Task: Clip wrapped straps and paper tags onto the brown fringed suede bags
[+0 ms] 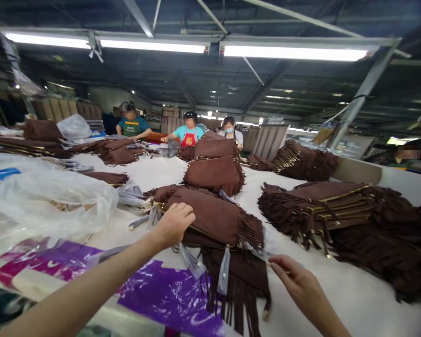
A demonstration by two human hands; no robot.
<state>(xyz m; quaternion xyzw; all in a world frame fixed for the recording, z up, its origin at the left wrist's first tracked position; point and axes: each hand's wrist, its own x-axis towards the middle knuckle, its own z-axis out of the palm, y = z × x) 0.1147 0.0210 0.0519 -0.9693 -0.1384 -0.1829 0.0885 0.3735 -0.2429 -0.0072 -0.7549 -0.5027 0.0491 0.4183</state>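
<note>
A brown fringed bag [206, 213] lies in front of me on top of others, its zipped edge towards me. My left hand [175, 222] has its fingers curled closed over the left part of that edge. On the other side, my right hand [296, 276] pinches the end of a clear plastic wrap [257, 250] beside the bag's right corner. Grey plastic sleeves cover the hanging zip pulls, one sleeve [224, 272] dangling at the front. Beneath, a fringed flap [243, 276] of dark brown material hangs towards the table's front edge.
More brown bags [214, 171] are stacked just behind. A large pile of fringed bags [337, 206] with gold zips lies right. Clear plastic bags [52, 201] and a purple printed sheet [168, 295] lie left and front. Several people work across the table [154, 171].
</note>
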